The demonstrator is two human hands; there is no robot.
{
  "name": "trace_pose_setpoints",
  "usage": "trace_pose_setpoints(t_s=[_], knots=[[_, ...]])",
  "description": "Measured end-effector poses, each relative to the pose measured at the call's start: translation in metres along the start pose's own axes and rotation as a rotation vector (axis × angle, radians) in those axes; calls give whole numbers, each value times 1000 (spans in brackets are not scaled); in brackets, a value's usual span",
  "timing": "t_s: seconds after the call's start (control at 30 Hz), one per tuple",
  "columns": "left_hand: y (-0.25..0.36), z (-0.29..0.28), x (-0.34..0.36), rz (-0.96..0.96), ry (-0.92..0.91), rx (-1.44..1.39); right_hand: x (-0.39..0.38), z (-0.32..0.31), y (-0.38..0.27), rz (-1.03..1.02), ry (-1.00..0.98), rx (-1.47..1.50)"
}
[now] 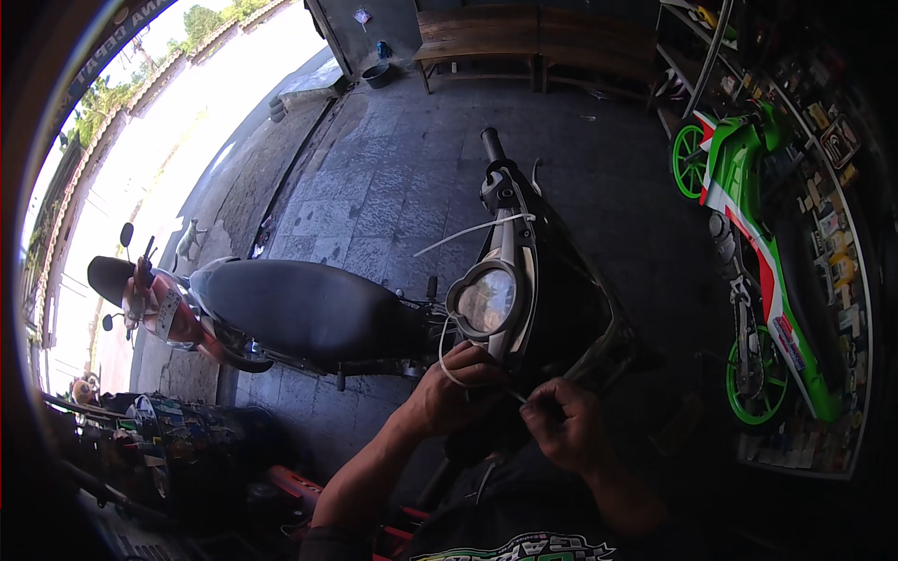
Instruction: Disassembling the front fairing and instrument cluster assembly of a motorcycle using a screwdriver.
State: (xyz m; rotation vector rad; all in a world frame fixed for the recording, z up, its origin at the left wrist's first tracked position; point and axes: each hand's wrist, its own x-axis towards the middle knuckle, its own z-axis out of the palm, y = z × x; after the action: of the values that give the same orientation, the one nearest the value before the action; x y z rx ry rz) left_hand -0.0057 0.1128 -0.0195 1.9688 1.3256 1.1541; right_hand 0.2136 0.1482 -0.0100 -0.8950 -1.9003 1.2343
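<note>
My left hand (447, 391) is closed on a thin white cable tie (445, 360) just below the round speedometer (485, 297) of a motorbike's stripped handlebar. Its fingers rest against the bar below the gauge. My right hand (565, 423) pinches the pale end of what looks like the same tie, to the lower right of my left. A second white tie (472, 224) lies across the upper bar, its long tail sticking out leftward, below the black grip (491, 142). The parts of the bar under my hands are hidden or dark.
The long black seat (309, 304) extends left. A red scooter (164, 313) stands by the bright doorway. Wooden benches (477, 42) line the back wall. A green dirt bike (762, 215) stands beside a glass display case (832, 234). Dark clutter (206, 444) fills the lower left.
</note>
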Motion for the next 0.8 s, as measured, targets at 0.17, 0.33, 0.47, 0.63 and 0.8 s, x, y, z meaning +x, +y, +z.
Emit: trace_pose_setpoints(t_s=[0.17,0.33,0.47,0.63,0.8], knots=[[-4,-2,-3,-44,-43,12,21,3,-9,-6,-113,-377],[-1,1,0,-21,-34,22,-7,-7,16,183,-126,440],[0,0,2,14,-25,28,13,-22,-10,283,-330,-148],[-2,-5,-2,7,-31,48,11,-20,-1,128,-346,-253],[-1,1,2,21,-8,-14,-32,-46,41,427,-460,768]])
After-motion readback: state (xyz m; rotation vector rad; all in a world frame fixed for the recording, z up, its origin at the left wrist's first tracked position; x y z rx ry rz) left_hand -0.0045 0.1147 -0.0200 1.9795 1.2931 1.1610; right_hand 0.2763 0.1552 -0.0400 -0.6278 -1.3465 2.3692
